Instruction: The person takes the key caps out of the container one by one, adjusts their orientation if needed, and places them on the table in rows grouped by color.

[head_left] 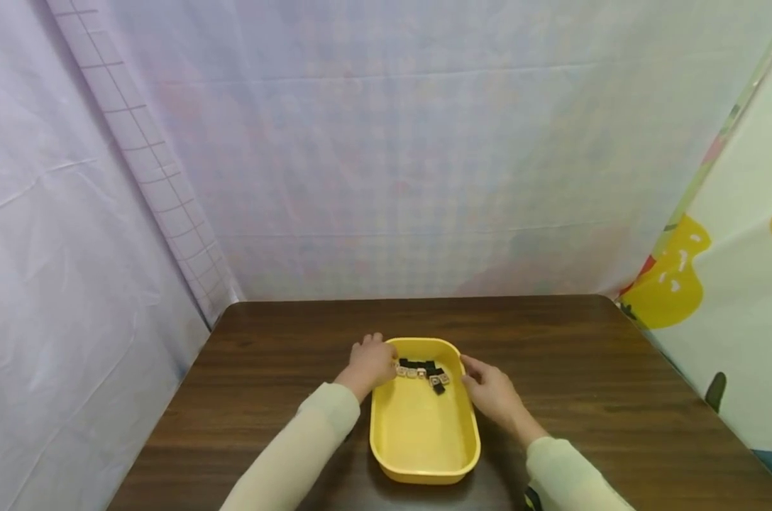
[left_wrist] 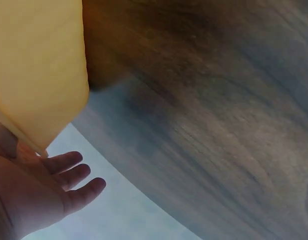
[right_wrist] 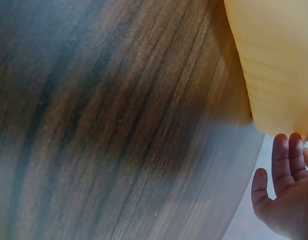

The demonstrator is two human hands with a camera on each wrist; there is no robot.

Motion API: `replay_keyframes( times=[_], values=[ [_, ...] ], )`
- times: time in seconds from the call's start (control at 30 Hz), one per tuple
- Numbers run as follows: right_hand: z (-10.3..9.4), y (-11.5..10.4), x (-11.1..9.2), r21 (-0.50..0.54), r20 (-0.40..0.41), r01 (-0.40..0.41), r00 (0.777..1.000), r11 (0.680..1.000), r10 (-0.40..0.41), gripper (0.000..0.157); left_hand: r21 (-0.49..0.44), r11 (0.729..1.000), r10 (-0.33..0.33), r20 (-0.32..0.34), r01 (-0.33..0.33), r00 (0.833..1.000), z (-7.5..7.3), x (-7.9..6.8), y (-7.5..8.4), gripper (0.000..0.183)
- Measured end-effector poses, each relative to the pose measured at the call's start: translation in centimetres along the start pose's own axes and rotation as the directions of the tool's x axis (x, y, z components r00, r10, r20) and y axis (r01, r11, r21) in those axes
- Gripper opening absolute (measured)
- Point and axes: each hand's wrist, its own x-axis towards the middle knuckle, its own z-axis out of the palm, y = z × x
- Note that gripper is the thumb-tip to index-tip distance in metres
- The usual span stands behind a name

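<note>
A yellow rectangular basin (head_left: 424,426) with rounded corners stands on the table. Inside its far end lie several small square pieces (head_left: 412,372), some black, some pale with a square marking; their kind is too small to tell. My left hand (head_left: 371,363) grips the far left rim, part of it over the edge and inside. Three of its fingers (left_wrist: 89,192) extend loosely outside the rim in the left wrist view. On the far right side, my right hand (head_left: 493,390) touches the rim from outside. Its fingers (right_wrist: 281,160) look fairly straight in the right wrist view.
The dark wood-grain table (head_left: 284,341) extends around the basin on all sides. A pale curtain (head_left: 392,177) hangs behind its far edge, a white one (head_left: 73,248) at the left, and a cloth with yellow printed shapes (head_left: 699,355) at the right.
</note>
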Motion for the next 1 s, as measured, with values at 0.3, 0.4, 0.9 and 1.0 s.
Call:
replay_keyframes(
  times=[0.3,0.4,0.9,1.0],
  values=[
    [0.1,0.1,-0.1,0.006,-0.006,-0.004,1.0,1.0,0.004,0.043,0.133,0.991,0.0,0.044,-0.005,0.999,0.2,0.6,0.5,0.004],
    [0.0,0.0,-0.1,0.006,-0.005,-0.009,1.0,1.0,0.009,0.043,0.157,0.988,0.001,0.039,-0.007,0.999,0.6,1.0,0.6,0.003],
    [0.0,0.0,-0.1,0.007,-0.005,-0.009,1.0,1.0,0.01,0.043,0.261,0.965,-0.011,0.013,0.007,1.0,0.9,1.4,1.1,0.011],
    [-0.1,0.0,-0.1,0.0,-0.006,-0.005,1.0,1.0,0.005,0.044,0.217,0.976,-0.005,-0.001,0.006,1.0,0.6,1.3,1.0,0.01]
  ],
)
